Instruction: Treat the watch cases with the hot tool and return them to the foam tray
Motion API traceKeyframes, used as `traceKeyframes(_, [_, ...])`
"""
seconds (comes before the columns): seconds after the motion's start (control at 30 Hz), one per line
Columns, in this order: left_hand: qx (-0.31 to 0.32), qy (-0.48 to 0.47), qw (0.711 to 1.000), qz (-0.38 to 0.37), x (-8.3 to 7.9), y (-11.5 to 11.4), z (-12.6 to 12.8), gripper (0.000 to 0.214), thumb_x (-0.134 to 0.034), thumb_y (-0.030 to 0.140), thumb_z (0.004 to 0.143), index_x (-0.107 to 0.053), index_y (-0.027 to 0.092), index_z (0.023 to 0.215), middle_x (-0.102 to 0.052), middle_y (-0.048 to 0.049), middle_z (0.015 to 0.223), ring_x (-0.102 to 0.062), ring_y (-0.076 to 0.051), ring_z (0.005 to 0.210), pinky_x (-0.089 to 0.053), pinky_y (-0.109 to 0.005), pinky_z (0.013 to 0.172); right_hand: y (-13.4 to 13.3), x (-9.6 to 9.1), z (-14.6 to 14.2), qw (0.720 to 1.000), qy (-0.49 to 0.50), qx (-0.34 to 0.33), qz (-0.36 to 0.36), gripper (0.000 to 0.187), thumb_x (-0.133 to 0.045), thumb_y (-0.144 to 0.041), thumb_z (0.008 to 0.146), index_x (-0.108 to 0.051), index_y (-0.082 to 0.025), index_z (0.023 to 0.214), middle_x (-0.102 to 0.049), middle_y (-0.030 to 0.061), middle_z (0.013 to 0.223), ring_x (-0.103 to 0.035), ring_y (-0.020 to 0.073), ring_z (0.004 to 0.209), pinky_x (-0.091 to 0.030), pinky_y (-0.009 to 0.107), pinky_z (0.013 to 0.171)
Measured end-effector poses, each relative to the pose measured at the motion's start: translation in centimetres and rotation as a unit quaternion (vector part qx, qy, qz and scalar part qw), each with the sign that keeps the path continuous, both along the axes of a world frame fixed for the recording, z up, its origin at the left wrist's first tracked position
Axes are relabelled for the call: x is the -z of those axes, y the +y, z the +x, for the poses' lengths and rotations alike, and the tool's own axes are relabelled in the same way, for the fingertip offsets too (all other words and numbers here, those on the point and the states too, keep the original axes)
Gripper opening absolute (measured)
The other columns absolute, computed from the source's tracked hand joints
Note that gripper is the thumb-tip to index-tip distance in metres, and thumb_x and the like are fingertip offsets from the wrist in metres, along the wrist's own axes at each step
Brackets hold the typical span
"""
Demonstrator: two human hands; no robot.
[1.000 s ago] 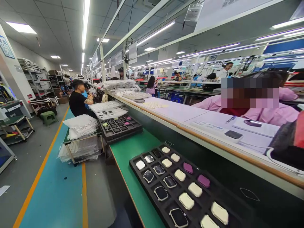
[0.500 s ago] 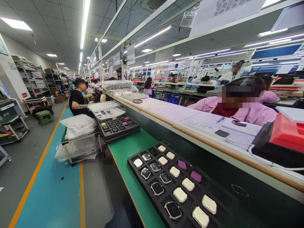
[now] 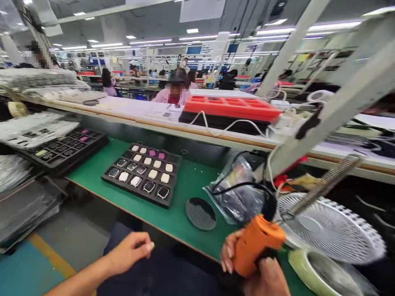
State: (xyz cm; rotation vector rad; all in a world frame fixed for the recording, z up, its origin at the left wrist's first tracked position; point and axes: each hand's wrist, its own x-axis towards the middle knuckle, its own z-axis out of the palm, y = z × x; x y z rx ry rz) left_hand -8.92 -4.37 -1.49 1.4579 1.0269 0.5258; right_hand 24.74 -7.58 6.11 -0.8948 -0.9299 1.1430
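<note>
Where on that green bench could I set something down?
Bare green mat shows between the black tray of watch cases and the plastic bag. It's crowded at right, around the orange corded tool in the right hand and the white fan guard.

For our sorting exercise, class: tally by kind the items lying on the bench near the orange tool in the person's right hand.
Round black mesh disc: 1
Clear plastic bag: 1
White round fan grille: 1
Pale green roll of tape: 1
Total: 4
</note>
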Motion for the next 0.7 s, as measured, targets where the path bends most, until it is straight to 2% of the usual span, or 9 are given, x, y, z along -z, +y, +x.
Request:
traceKeyframes(0.07, [-0.039, 0.039, 0.997, 0.056, -0.4, 0.2, -0.7, 0.048, -0.055, 0.058, 0.104, -0.063, 0.016, 0.082, -0.063, 0.0003, 0.080, -0.063, -0.015, 0.082, -0.056, -0.035, 0.084, -0.8, 0.0, -0.7, 1.000, 0.008, -0.006, -0.004, 0.046, -0.053, -0.068, 0.094, -0.059, -0.024, 0.106, -0.060, 0.0018, 0.081, -0.054, 0.0132, 0.057, -0.047, 0.031, 0.049])
traceKeyframes(0.13, [-0.076, 0.079, 0.988, 0.107, -1.0, 0.2, -1.1, 0.050, -0.052, 0.058, 0.105, -0.061, 0.016, 0.080, -0.060, 0.0013, 0.077, -0.061, -0.014, 0.077, -0.055, -0.033, 0.080, -1.1, -0.4, -1.5, 1.000, 0.011, -0.022, -0.003, 0.046, -0.055, -0.070, 0.092, -0.060, -0.025, 0.106, -0.059, 0.0019, 0.082, -0.055, 0.0142, 0.058, -0.048, 0.032, 0.051])
traceKeyframes(0.27, [-0.123, 0.166, 0.957, 0.204, -2.7, 1.3, -0.7, 0.041, -0.056, 0.053, 0.105, -0.065, 0.015, 0.091, -0.065, -0.0001, 0.085, -0.063, -0.013, 0.078, -0.056, -0.032, 0.078, -2.2, -1.3, -1.7, 0.999, 0.016, -0.046, 0.001, 0.045, -0.058, -0.069, 0.092, -0.060, -0.026, 0.107, -0.058, 0.0005, 0.083, -0.057, 0.0149, 0.060, -0.050, 0.033, 0.054])
traceKeyframes(0.37, [-0.151, 0.246, 0.921, 0.262, -4.7, 4.6, -0.3, 0.034, -0.060, 0.048, 0.103, -0.067, 0.015, 0.106, -0.069, -0.0036, 0.101, -0.067, -0.015, 0.089, -0.059, -0.035, 0.084, -3.1, -1.5, -1.0, 0.998, 0.030, -0.052, 0.005, 0.044, -0.058, -0.066, 0.093, -0.059, -0.025, 0.109, -0.058, 0.0000, 0.085, -0.057, 0.0139, 0.061, -0.049, 0.031, 0.054])
traceKeyframes(0.47, [-0.171, 0.336, 0.878, 0.296, -6.7, 9.9, 0.1, 0.034, -0.063, 0.045, 0.102, -0.066, 0.016, 0.119, -0.069, -0.0074, 0.117, -0.068, -0.019, 0.103, -0.060, -0.040, 0.092, -3.4, -1.1, -0.2, 0.997, 0.050, -0.061, 0.019, 0.045, -0.060, -0.063, 0.095, -0.059, -0.022, 0.112, -0.061, 0.0002, 0.089, -0.057, 0.0110, 0.064, -0.051, 0.028, 0.055])
traceKeyframes(0.57, [-0.163, 0.410, 0.839, 0.318, -8.3, 14.4, 1.3, 0.038, -0.065, 0.044, 0.101, -0.064, 0.017, 0.127, -0.067, -0.0098, 0.128, -0.067, -0.022, 0.114, -0.059, -0.045, 0.099, -3.5, -0.7, 0.0, 0.995, 0.068, -0.063, 0.040, 0.044, -0.060, -0.059, 0.097, -0.060, -0.019, 0.115, -0.064, 0.0001, 0.093, -0.058, 0.0084, 0.067, -0.052, 0.024, 0.058])
traceKeyframes(0.7, [-0.126, 0.464, 0.802, 0.354, -10.1, 16.3, 4.0, 0.039, -0.067, 0.043, 0.100, -0.064, 0.016, 0.129, -0.066, -0.0101, 0.129, -0.067, -0.023, 0.113, -0.060, -0.046, 0.098, -4.6, -1.1, -1.0, 0.995, 0.066, -0.054, 0.059, 0.042, -0.060, -0.056, 0.100, -0.062, -0.017, 0.115, -0.065, -0.0022, 0.085, -0.056, 0.0064, 0.060, -0.050, 0.021, 0.054])
